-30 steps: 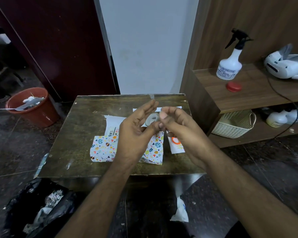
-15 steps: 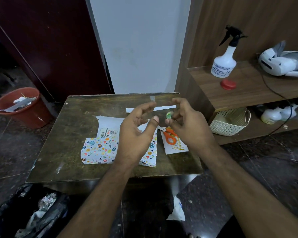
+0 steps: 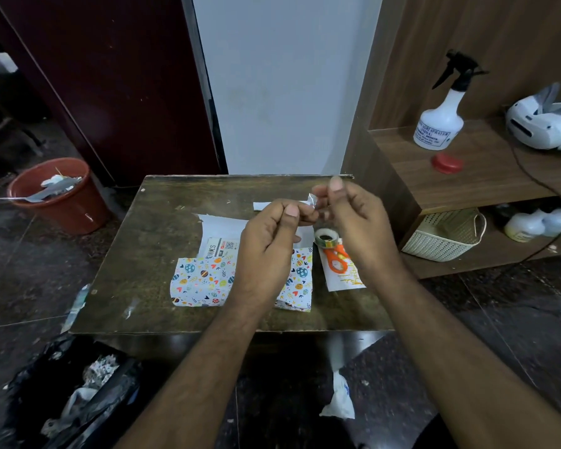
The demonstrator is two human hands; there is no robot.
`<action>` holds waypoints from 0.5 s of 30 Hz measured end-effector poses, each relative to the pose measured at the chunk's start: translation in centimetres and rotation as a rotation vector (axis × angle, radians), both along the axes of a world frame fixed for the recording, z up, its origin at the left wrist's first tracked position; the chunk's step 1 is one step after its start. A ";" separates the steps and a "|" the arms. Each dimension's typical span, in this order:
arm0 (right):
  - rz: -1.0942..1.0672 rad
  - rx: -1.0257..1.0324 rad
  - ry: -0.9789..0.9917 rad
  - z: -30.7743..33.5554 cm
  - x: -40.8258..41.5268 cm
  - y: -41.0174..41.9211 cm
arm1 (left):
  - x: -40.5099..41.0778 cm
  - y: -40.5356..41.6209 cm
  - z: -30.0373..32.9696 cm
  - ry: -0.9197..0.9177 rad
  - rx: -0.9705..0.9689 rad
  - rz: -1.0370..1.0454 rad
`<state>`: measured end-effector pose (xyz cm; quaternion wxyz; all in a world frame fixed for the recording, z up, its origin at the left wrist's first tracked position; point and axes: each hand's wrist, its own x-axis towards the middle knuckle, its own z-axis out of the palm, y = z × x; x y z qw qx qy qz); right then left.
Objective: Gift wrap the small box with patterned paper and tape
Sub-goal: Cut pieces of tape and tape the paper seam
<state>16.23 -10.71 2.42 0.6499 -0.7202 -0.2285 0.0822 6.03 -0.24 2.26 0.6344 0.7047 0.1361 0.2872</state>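
Pinching a short piece of clear tape point(image 3: 314, 201) between them, the left hand point(image 3: 268, 246) and right hand point(image 3: 358, 222) hover close together above the table point(image 3: 149, 254). The tape roll point(image 3: 326, 238) sits at the right hand's seven o'clock, touching orange scissors point(image 3: 336, 259); the patterned paper point(image 3: 204, 280) lies under the left wrist.

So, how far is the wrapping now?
Done: the patterned paper is partly folded over the box, whose top shows uncovered. In hand: both hands, left and right, pinch a short tape strip; the roll lies on the table. Left: tape the seam, close the ends.
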 end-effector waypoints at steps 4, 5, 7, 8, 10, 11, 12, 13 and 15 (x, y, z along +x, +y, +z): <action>0.063 0.038 -0.066 0.8 -0.9 0.2 | -0.4 0.3 0.1 0.015 0.069 -0.003; 0.065 0.025 -0.106 0.7 -0.9 0.2 | -0.6 0.4 0.1 0.017 0.083 -0.005; 0.067 0.012 -0.130 0.6 -0.6 0.2 | -0.8 0.5 0.2 0.019 0.087 -0.005; 0.069 0.003 -0.128 0.6 -0.6 0.3 | -0.9 0.5 0.2 0.021 0.087 -0.005; 0.077 -0.005 -0.114 0.7 -0.7 0.3 | -1.1 0.7 0.3 0.034 0.097 -0.005; 0.082 -0.007 -0.097 0.6 -0.7 0.3 | -1.3 0.8 0.3 0.045 0.105 -0.008; 0.088 -0.009 -0.081 0.6 -0.8 0.4 | -1.4 0.9 0.3 0.055 0.113 -0.011; 0.091 -0.012 -0.076 0.6 -0.9 0.5 | -1.5 1.1 0.2 0.062 0.117 -0.013; 0.076 -0.017 -0.099 0.5 -0.9 0.8 | -1.8 1.4 0.2 0.067 0.118 -0.005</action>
